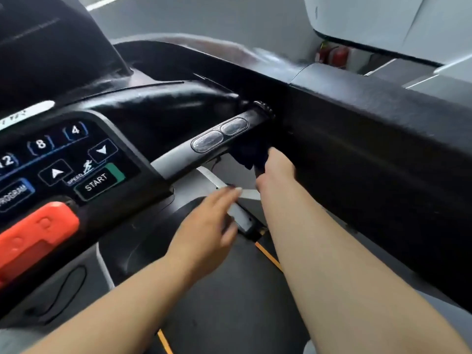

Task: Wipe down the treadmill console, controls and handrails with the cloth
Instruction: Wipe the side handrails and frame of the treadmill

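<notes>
right hand (277,169): fingers curled round the dark cloth (249,155) | cloth: against the underside of the pulse-grip handrail (176,159), just below its oval sensor pads (219,137) | left hand (207,226): fingers straight, holding nothing, below the console (115,129) edge

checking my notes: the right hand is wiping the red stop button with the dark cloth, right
No. In the head view the right hand holds the dark cloth at the grip bar with the oval pads, not the red stop button.
</notes>
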The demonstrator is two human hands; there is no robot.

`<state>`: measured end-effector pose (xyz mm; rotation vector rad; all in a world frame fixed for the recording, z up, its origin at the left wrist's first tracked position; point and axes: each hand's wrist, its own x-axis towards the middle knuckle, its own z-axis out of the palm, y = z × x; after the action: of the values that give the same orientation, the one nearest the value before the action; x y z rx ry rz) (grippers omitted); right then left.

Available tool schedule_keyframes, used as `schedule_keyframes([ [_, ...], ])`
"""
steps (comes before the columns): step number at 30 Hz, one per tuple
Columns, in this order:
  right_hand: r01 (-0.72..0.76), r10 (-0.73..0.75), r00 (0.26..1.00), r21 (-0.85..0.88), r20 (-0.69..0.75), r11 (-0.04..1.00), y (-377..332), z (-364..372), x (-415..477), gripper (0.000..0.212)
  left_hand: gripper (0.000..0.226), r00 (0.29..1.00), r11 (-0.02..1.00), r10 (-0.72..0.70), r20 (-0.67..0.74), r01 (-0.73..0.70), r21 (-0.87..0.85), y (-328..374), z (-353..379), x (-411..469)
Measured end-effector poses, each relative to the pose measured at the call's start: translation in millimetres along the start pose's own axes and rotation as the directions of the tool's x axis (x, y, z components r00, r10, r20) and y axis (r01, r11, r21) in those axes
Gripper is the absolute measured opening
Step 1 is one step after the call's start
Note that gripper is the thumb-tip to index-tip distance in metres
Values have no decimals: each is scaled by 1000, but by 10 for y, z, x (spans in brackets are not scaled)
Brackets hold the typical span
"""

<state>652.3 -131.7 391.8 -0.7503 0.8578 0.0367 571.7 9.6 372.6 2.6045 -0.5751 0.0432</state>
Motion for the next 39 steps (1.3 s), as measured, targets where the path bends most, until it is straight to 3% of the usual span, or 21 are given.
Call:
schedule_keyframes([
  [1, 20, -18, 1000, -52, 25, 998, 11, -9, 71, 39, 48, 987, 970, -148, -60, 133, -205, 76, 38, 124],
  [3, 31, -30, 999, -81, 18, 996, 8, -34, 96, 32, 45, 923, 740, -385, -12, 301, -601, 158, 143, 470],
  [6, 9, -9, 993, -7, 117, 1000, 35, -163, 209, 9, 23, 884, 553, -467, -16, 278, -786, 247, 348, 955],
  [8, 81, -75, 985, -36, 154, 996, 52, -297, 319, 12, 20, 808, 415, -587, -61, 235, -879, 263, 448, 1211],
  [9, 153, -136, 979, -105, 151, 983, 64, -365, 375, 14, 18, 746, 412, -660, -88, 262, -873, 244, 511, 1340],
  [11, 423, -396, 906, -356, 150, 833, 95, -502, 429, 24, 20, 644, 602, -709, -287, 341, -722, 244, 621, 1472],
  [13, 633, -602, 756, -523, 258, 570, 145, -609, 452, 34, 18, 688, 710, -623, -373, 297, -639, 243, 730, 1437],
  [14, 674, -636, 710, -554, 302, 489, 167, -662, 472, 36, 15, 729, 758, -559, -394, 257, -599, 222, 760, 1399],
  [17, 728, -693, 628, -581, 354, 363, 242, -789, 530, 32, 11, 808, 852, -402, -430, 159, -499, 19, 770, 1361],
  [19, 743, -731, 584, -594, 353, 307, 315, -822, 524, 25, 20, 765, 816, -474, -437, 195, -544, -75, 726, 1384],
  [22, 773, -748, 567, -538, 347, 337, 357, -804, 557, 29, 21, 630, 651, -655, -418, 188, -736, -123, 720, 1385],
  [26, 764, -704, 612, -500, 361, 408, 328, -801, 658, 28, 17, 491, 544, -767, -412, 158, -824, -68, 814, 1435],
  [27, 764, -697, 617, -493, 366, 417, 320, -813, 678, 28, 15, 497, 521, -775, -391, 151, -840, -19, 856, 1435],
  [30, 767, -690, 617, -484, 378, 420, 331, -839, 699, 27, 11, 632, 535, -705, -322, 175, -826, 18, 968, 1379],
  [31, 769, -695, 613, -487, 377, 414, 342, -843, 712, 27, 13, 643, 536, -703, -304, 199, -820, -14, 956, 1375],
  [32, 765, -698, 614, -493, 368, 414, 351, -837, 724, 27, 14, 606, 506, -743, -285, 229, -832, -64, 926, 1382],
  [34, 744, -699, 637, -499, 325, 446, 384, -802, 740, 27, 14, 448, 370, -865, -227, 263, -891, -174, 855, 1384],
  [36, 721, -681, 668, -487, 300, 493, 426, -744, 736, 26, 20, 334, 217, -932, -142, 198, -956, -222, 818, 1335],
  [39, 715, -635, 691, -455, 345, 531, 506, -607, 713, 24, 16, 283, 103, -956, -72, 98, -990, -259, 743, 1178],
])
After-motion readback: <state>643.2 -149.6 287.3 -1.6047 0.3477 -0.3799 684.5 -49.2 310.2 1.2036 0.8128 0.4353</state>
